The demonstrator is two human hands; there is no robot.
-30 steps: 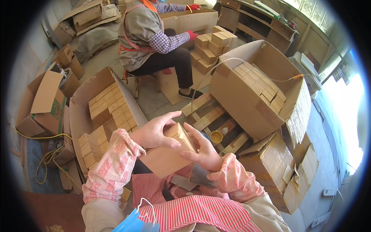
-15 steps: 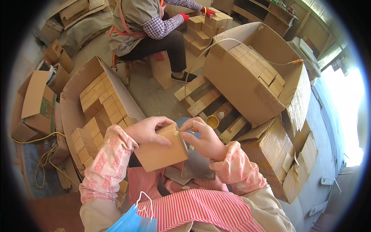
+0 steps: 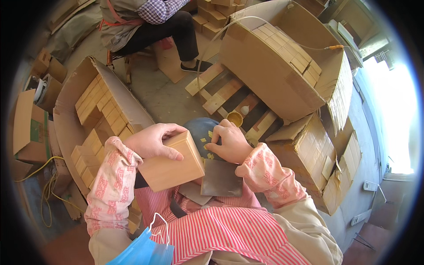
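My left hand point(image 3: 159, 140) is closed round a pale wooden box point(image 3: 174, 165), thumb on its near face and fingers over the far side. My right hand point(image 3: 230, 143) is beside it, thumb and fingertips pinched together low over a dark blue rounded surface point(image 3: 198, 126). Several small yellow chips point(image 3: 210, 156) lie on that surface, one right at the fingertips. Whether the fingers grip it is too small to tell. A dark grey flat sheet point(image 3: 222, 179) lies on my lap below the right hand.
At the left, an open carton point(image 3: 84, 66) holds rows of wooden boxes; another large carton point(image 3: 269, 75) stands on a slatted pallet point(image 3: 225, 95). A yellow cup point(image 3: 235, 118) is beyond my right hand. A seated person point(image 3: 145, 26) works ahead. A blue mask point(image 3: 143, 249) hangs near my chest.
My right hand has left the wooden box's edge and moved down to the chips on the blue surface. My left hand keeps the box, now slightly left. The view has shifted.
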